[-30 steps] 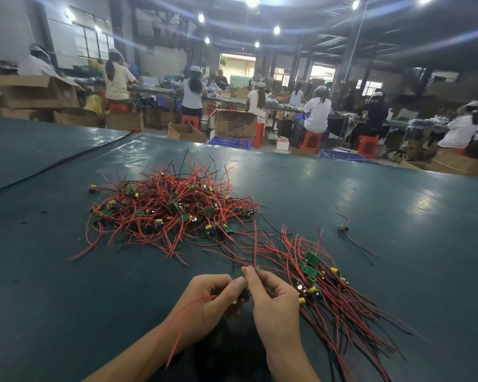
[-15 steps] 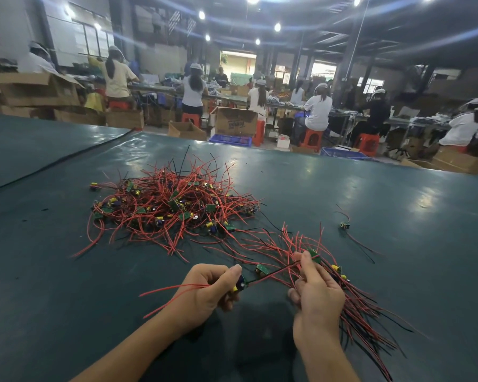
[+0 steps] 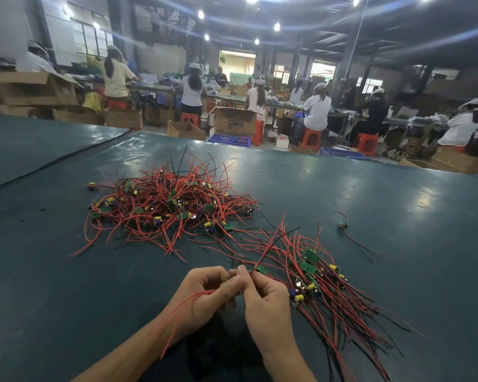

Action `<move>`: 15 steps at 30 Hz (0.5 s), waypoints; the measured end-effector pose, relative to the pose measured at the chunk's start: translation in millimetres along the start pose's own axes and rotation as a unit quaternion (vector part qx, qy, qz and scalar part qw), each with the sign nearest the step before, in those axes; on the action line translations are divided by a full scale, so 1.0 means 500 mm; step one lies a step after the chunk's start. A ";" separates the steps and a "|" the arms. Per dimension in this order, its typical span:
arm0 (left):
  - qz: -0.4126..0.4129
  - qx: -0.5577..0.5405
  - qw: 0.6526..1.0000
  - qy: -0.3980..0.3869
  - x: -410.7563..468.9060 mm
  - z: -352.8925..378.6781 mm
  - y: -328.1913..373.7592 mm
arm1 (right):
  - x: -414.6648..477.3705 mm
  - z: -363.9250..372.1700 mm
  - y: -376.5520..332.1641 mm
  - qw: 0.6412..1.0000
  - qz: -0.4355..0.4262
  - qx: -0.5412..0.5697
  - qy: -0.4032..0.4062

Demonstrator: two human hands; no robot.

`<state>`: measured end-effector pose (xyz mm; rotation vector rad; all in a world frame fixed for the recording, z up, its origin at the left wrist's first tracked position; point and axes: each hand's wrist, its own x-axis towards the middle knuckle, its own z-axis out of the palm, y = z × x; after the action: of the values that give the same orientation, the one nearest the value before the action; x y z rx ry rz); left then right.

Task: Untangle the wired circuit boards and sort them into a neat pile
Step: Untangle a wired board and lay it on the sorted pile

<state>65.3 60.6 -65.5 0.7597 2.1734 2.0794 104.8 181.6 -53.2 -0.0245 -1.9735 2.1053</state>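
Observation:
A tangled heap of small green circuit boards with red and black wires (image 3: 171, 208) lies on the dark green table (image 3: 398, 216), ahead and left. A combed pile of boards with wires trailing toward me (image 3: 323, 288) lies at my right. My left hand (image 3: 204, 293) grips a small board whose red wires run back over my wrist. My right hand (image 3: 265, 301) pinches wires beside it, thumb up against the left fingers. A second green board (image 3: 261, 269) sticks out just above my right fingers, its wires rising up and away.
One stray wired board (image 3: 344, 224) lies alone at the right. A black seam (image 3: 55, 161) crosses the table's left side. Beyond the far edge are cardboard boxes (image 3: 235, 121), red stools and several seated workers.
Half a second ago my hands were apart with a wire stretched between them. They have come together again in front of me, and the right hand has moved left from the sorted pile.

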 end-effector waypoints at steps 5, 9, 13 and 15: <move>-0.010 -0.001 1.000 -0.001 0.000 0.006 0.000 | 0.012 -0.011 0.004 0.998 0.034 0.001 0.061; -0.027 -0.022 0.999 -0.021 0.001 0.004 0.010 | 0.031 -0.040 -0.002 0.992 0.031 0.031 0.118; -0.037 -0.025 0.998 -0.049 0.001 -0.006 0.018 | 0.054 -0.091 -0.016 0.970 0.041 0.130 0.203; -0.043 -0.031 0.997 -0.055 -0.001 -0.011 0.018 | 0.056 -0.100 -0.020 0.960 0.041 0.161 0.227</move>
<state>66.9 55.2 -56.4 0.7417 2.0375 2.0030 88.5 236.3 -42.9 -0.4899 -1.3755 2.1997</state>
